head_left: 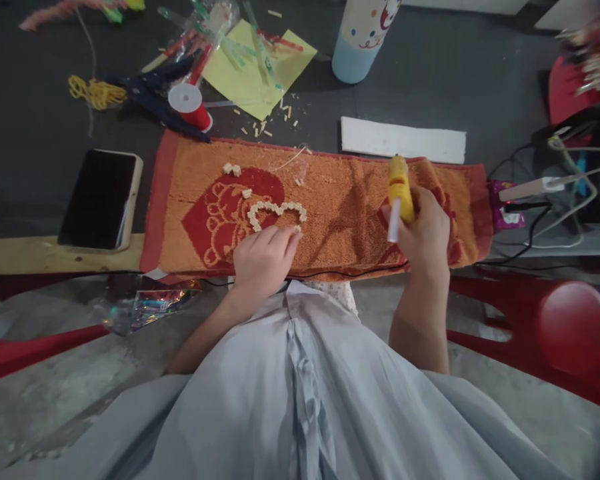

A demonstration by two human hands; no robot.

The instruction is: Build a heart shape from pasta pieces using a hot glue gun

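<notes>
On the orange towel lies a heart-shaped outline built of small pale pieces. My left hand covers its lower part, fingers closed and thumb against the forefinger at its edge; the fingertips are partly hidden. Farther right, my right hand is wrapped round a yellow glue gun, held over the towel's right part. A whitish glue stick sticks out of the gun towards me. Small clusters of pale pieces rest on the towel above and left of the heart.
Behind the towel are a white strip, a bottle, yellow paper with loose bits, a red thread spool and dark scissors. A phone lies left; cables run at the right.
</notes>
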